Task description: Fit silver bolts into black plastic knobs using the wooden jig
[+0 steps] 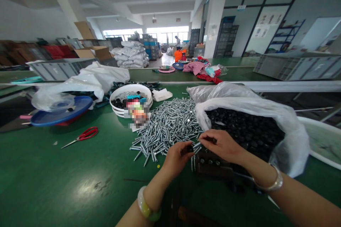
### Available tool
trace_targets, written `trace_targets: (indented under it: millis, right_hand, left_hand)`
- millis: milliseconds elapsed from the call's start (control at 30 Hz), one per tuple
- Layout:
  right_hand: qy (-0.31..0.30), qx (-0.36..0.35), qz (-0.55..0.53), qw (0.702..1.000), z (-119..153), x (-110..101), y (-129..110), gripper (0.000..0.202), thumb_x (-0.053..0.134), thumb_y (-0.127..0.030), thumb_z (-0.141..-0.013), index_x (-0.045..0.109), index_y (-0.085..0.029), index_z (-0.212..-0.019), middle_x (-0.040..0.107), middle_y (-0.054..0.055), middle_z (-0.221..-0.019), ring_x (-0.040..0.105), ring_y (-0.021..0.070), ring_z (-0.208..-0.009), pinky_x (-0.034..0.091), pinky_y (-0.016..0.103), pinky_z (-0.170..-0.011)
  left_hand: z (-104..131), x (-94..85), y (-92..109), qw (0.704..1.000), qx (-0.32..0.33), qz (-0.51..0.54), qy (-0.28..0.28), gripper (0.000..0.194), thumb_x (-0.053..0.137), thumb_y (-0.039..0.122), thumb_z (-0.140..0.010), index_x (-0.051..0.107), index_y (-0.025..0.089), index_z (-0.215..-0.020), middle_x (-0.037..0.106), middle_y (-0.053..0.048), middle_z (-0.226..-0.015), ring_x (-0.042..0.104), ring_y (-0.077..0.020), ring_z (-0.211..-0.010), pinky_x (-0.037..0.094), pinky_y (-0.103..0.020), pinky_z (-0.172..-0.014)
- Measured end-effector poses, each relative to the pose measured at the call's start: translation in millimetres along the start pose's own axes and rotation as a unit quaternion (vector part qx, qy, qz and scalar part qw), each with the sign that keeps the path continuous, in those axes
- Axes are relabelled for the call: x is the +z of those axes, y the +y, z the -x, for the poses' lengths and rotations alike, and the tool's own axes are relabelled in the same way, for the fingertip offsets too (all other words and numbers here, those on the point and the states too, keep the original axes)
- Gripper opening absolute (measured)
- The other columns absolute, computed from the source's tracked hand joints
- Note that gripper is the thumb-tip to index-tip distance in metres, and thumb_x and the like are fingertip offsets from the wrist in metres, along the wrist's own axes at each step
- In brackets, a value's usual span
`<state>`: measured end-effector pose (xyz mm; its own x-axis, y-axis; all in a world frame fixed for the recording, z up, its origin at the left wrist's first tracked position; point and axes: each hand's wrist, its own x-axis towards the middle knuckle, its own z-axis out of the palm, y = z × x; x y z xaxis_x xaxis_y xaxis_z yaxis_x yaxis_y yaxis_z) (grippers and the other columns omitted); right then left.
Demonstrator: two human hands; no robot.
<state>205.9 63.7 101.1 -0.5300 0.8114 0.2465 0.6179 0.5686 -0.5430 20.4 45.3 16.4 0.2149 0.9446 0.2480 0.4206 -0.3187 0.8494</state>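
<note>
Silver screws [170,120] lie in a wide pile on the green table [80,181]. At the pile's near right edge, my left hand [178,158] is closed on a small black part. My right hand [222,145] meets it from the right, its fingers pinched on a silver screw [197,145] whose shaft points at the left hand. Below the hands sits a dark block [214,166] with several round metal ends showing on top. Beside the right hand an open clear plastic bag [290,124] holds many black caps [247,131].
Red-handled scissors [87,133] lie at the left. Behind them are a blue tray [64,111] and stacked white tubs [117,111] with small parts. A white basin [322,142] stands far right. Grey crates [301,65] and cloths [195,67] are farther back; a person [177,42] stands in the distance.
</note>
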Motion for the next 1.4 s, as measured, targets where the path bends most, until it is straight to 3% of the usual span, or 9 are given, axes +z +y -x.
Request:
trace_targets:
  millis: [100, 300, 467, 600, 700, 867, 967, 1167, 1400]
  right_hand:
    - [-0.003, -0.028, 0.034, 0.999, 2, -2, -9, 0.019, 0.048, -0.024, -0.083, 0.065, -0.016, -0.080, 0.064, 0.003, -0.071, 0.056, 0.0127, -0.063, 0.039, 0.023, -0.060]
    - [-0.094, -0.054, 0.096, 0.989, 6, 0, -26, 0.018, 0.048, -0.016, -0.082, 0.065, -0.015, -0.079, 0.065, 0.006, -0.077, 0.058, 0.0166, -0.073, 0.040, 0.027, -0.067]
    - [-0.128, 0.009, -0.048, 0.991, 5, -2, -33, 0.007, 0.058, -0.023, -0.076, 0.058, -0.016, -0.077, 0.060, -0.001, -0.065, 0.054, 0.0118, -0.060, 0.039, 0.022, -0.056]
    - [-0.067, 0.105, -0.112, 0.986, 6, 3, -28, 0.032, 0.069, -0.041, -0.065, 0.050, -0.017, -0.074, 0.049, -0.006, -0.054, 0.043, 0.0087, -0.049, 0.029, 0.019, -0.044]
    - [-0.043, 0.122, -0.165, 0.978, 13, 4, -24, 0.042, 0.070, -0.050, -0.060, 0.047, -0.018, -0.073, 0.046, -0.006, -0.055, 0.041, 0.0083, -0.050, 0.029, 0.020, -0.044]
    - [0.045, 0.156, -0.287, 0.944, 41, -7, -16, 0.037, 0.049, -0.055, -0.078, 0.048, -0.019, -0.081, 0.044, -0.005, -0.059, 0.040, 0.0075, -0.050, 0.031, 0.020, -0.045]
    - [0.078, 0.211, -0.266, 0.937, 63, -16, -9, 0.034, 0.048, -0.053, -0.080, 0.050, -0.019, -0.078, 0.042, -0.005, -0.057, 0.037, 0.0074, -0.048, 0.028, 0.019, -0.042]
    - [0.059, 0.239, -0.231, 0.941, 108, -23, 8, 0.033, 0.049, -0.052, -0.080, 0.054, -0.019, -0.078, 0.045, -0.004, -0.059, 0.042, 0.0095, -0.053, 0.033, 0.020, -0.045]
    - [0.106, 0.279, -0.248, 0.922, 144, -20, 26, 0.033, 0.050, -0.052, -0.078, 0.052, -0.019, -0.076, 0.045, -0.003, -0.059, 0.041, 0.0092, -0.052, 0.033, 0.020, -0.044]
  left_hand:
    - [2, -3.4, 6, 0.999, 0.029, -0.036, 0.005, 0.033, 0.070, 0.020, -0.069, 0.064, 0.018, -0.101, 0.065, -0.003, -0.081, 0.058, -0.0142, -0.070, 0.046, -0.024, -0.065]
    - [7, -9.3, 28, 0.995, 0.064, -0.079, -0.005, 0.026, 0.071, 0.021, -0.067, 0.066, 0.019, -0.093, 0.066, -0.001, -0.081, 0.057, -0.0136, -0.068, 0.044, -0.024, -0.066]
    - [9, -15.8, 45, 0.995, 0.068, -0.072, 0.006, 0.034, 0.069, 0.017, -0.068, 0.061, 0.021, -0.101, 0.067, 0.000, -0.084, 0.055, -0.0128, -0.066, 0.044, -0.024, -0.064]
    - [11, -21.9, 51, 0.997, 0.074, -0.023, 0.002, 0.042, 0.068, 0.022, -0.069, 0.057, 0.021, -0.109, 0.067, 0.000, -0.089, 0.055, -0.0114, -0.064, 0.045, -0.023, -0.062]
    - [13, -25.3, 55, 0.998, 0.063, 0.020, 0.000, 0.048, 0.068, 0.026, -0.071, 0.052, 0.022, -0.116, 0.066, -0.001, -0.090, 0.053, -0.0098, -0.060, 0.046, -0.022, -0.060]
    - [18, -27.3, 66, 0.999, 0.021, 0.018, -0.032, 0.043, 0.071, 0.024, -0.067, 0.058, 0.022, -0.108, 0.064, -0.001, -0.090, 0.053, -0.0100, -0.062, 0.045, -0.022, -0.059]
    - [23, -20.7, 76, 0.995, 0.046, 0.008, -0.087, 0.036, 0.070, 0.024, -0.066, 0.062, 0.023, -0.101, 0.065, 0.000, -0.090, 0.056, -0.0115, -0.068, 0.046, -0.022, -0.064]
    - [22, 10.3, 100, 0.983, 0.087, -0.007, -0.161, 0.035, 0.064, 0.017, -0.068, 0.062, 0.023, -0.102, 0.066, 0.000, -0.092, 0.060, -0.0134, -0.076, 0.046, -0.022, -0.070]
    - [-5, 50.4, 117, 0.954, 0.185, -0.147, -0.185, 0.031, 0.063, 0.032, -0.074, 0.062, 0.029, -0.105, 0.068, 0.001, -0.099, 0.058, -0.0191, -0.088, 0.043, -0.031, -0.080]
